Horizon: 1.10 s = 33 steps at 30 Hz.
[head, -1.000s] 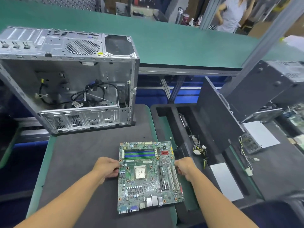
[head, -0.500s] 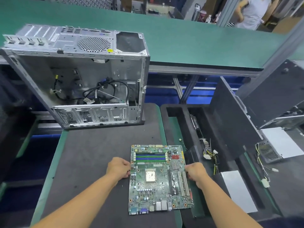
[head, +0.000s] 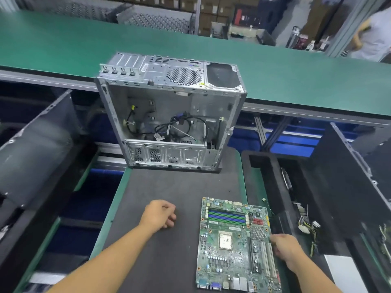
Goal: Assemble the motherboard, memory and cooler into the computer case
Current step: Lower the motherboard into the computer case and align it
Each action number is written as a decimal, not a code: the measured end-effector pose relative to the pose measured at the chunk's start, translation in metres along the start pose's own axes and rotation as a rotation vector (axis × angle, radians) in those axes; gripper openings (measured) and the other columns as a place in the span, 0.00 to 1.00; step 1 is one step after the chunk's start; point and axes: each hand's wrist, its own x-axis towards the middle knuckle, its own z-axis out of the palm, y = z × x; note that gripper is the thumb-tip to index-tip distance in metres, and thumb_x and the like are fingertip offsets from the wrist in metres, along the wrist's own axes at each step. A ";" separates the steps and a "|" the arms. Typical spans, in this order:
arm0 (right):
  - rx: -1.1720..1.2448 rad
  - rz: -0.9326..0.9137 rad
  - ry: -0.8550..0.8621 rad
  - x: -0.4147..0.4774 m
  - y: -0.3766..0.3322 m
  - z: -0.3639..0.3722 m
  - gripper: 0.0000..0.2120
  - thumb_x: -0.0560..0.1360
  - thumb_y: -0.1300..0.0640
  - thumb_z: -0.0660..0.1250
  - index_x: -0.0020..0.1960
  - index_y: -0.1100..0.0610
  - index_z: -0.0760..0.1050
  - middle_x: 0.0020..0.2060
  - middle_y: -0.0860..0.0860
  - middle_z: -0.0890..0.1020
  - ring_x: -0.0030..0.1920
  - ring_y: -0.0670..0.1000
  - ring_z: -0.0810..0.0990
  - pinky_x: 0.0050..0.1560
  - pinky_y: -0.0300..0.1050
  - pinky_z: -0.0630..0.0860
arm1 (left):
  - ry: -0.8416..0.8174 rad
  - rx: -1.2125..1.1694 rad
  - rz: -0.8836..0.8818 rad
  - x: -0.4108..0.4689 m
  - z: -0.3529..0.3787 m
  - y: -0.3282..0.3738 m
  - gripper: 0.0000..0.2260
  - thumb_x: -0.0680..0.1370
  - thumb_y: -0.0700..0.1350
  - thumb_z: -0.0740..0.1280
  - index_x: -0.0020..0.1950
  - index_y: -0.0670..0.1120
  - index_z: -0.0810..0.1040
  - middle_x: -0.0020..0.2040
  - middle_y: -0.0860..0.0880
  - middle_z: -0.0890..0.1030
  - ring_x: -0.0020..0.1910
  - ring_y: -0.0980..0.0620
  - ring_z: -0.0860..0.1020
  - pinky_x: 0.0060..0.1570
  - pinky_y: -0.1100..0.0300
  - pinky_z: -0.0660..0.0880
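The green motherboard (head: pixel 234 246) lies flat on the dark mat (head: pixel 169 197) at the lower right, with green and blue memory slots (head: pixel 227 216) and a bare CPU socket (head: pixel 225 241). My right hand (head: pixel 284 248) grips its right edge, fingers curled at the rim. Resting on the mat to the board's left, apart from it, my left hand (head: pixel 158 215) is loosely curled and holds nothing. The open metal computer case (head: pixel 169 115) stands at the mat's far end with loose black cables inside. No cooler is visible.
A green conveyor belt (head: pixel 275 66) runs behind the case. Black side panels lean at the left (head: pixel 36 149) and the right (head: pixel 342 172). A black foam tray (head: pixel 268 180) with loose cables (head: pixel 306 226) sits to the right. A person (head: pixel 372 34) stands far back right.
My left hand has let go of the motherboard's left edge and moved left onto the mat. My right hand stays at the right edge. The view has swung left, centring the case.
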 end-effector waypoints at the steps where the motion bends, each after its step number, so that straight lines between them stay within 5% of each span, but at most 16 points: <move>1: 0.016 -0.004 0.003 -0.002 0.001 0.000 0.08 0.79 0.63 0.68 0.53 0.68 0.80 0.37 0.57 0.79 0.37 0.56 0.74 0.41 0.49 0.73 | 0.016 0.018 -0.005 0.001 -0.009 -0.004 0.08 0.78 0.44 0.66 0.44 0.44 0.82 0.32 0.46 0.84 0.25 0.49 0.78 0.26 0.62 0.73; 6: -0.072 -0.041 0.069 -0.015 -0.006 -0.002 0.08 0.79 0.64 0.68 0.55 0.67 0.82 0.39 0.59 0.81 0.41 0.59 0.78 0.49 0.54 0.78 | 0.174 0.158 -0.020 0.004 -0.051 -0.026 0.17 0.81 0.54 0.61 0.40 0.49 0.83 0.24 0.49 0.78 0.19 0.52 0.72 0.27 0.64 0.69; 9: -0.361 -0.148 0.249 -0.030 -0.027 0.006 0.10 0.78 0.67 0.65 0.55 0.69 0.81 0.51 0.65 0.83 0.55 0.66 0.80 0.56 0.53 0.76 | 0.269 0.132 -0.006 0.008 -0.072 -0.032 0.15 0.82 0.51 0.60 0.40 0.50 0.83 0.28 0.49 0.80 0.29 0.50 0.77 0.34 0.60 0.72; 11: -0.396 -0.278 0.379 -0.044 -0.043 0.021 0.11 0.77 0.68 0.65 0.57 0.67 0.80 0.55 0.67 0.80 0.56 0.67 0.78 0.57 0.55 0.74 | 0.301 0.131 0.033 0.012 -0.085 -0.035 0.13 0.81 0.48 0.61 0.41 0.52 0.82 0.32 0.51 0.82 0.38 0.51 0.79 0.37 0.60 0.71; 13: -0.352 -0.418 0.384 -0.060 -0.062 0.040 0.11 0.78 0.67 0.63 0.59 0.65 0.79 0.53 0.61 0.79 0.51 0.63 0.78 0.53 0.52 0.74 | 0.297 0.118 0.075 0.016 -0.095 -0.036 0.09 0.81 0.46 0.61 0.46 0.54 0.80 0.36 0.54 0.83 0.45 0.52 0.80 0.41 0.59 0.72; 16: -0.307 -0.588 0.159 -0.081 -0.090 0.075 0.10 0.82 0.64 0.61 0.61 0.59 0.78 0.53 0.51 0.82 0.46 0.50 0.80 0.46 0.42 0.74 | 0.251 0.068 0.128 0.023 -0.105 -0.037 0.09 0.80 0.43 0.63 0.52 0.54 0.81 0.43 0.57 0.84 0.48 0.53 0.81 0.49 0.59 0.74; 20: -0.202 -0.696 -0.056 -0.098 -0.123 0.107 0.13 0.84 0.62 0.58 0.65 0.52 0.74 0.53 0.45 0.84 0.35 0.40 0.77 0.32 0.32 0.70 | 0.194 -0.016 0.176 0.030 -0.110 -0.032 0.09 0.79 0.44 0.66 0.49 0.58 0.82 0.47 0.56 0.84 0.49 0.57 0.82 0.47 0.65 0.73; 24: -0.119 -0.696 -0.194 -0.109 -0.152 0.130 0.16 0.85 0.61 0.58 0.72 0.52 0.67 0.55 0.47 0.83 0.38 0.42 0.76 0.36 0.32 0.71 | 0.170 -0.133 0.185 0.032 -0.111 -0.023 0.08 0.78 0.44 0.67 0.51 0.58 0.80 0.47 0.57 0.85 0.51 0.55 0.82 0.46 0.60 0.74; 29: 0.117 -0.670 -0.085 -0.113 -0.201 0.141 0.15 0.82 0.56 0.61 0.68 0.52 0.67 0.48 0.46 0.79 0.42 0.42 0.76 0.36 0.34 0.70 | 0.346 -0.292 0.249 0.038 -0.124 0.011 0.07 0.78 0.45 0.67 0.56 0.53 0.76 0.50 0.54 0.83 0.51 0.54 0.81 0.46 0.62 0.73; 33: 0.453 -0.558 0.104 -0.109 -0.254 0.132 0.24 0.79 0.58 0.67 0.72 0.57 0.63 0.59 0.52 0.73 0.50 0.51 0.77 0.47 0.43 0.73 | 0.460 -0.447 0.247 0.055 -0.146 0.056 0.20 0.77 0.50 0.71 0.65 0.46 0.69 0.58 0.51 0.75 0.58 0.51 0.75 0.60 0.55 0.73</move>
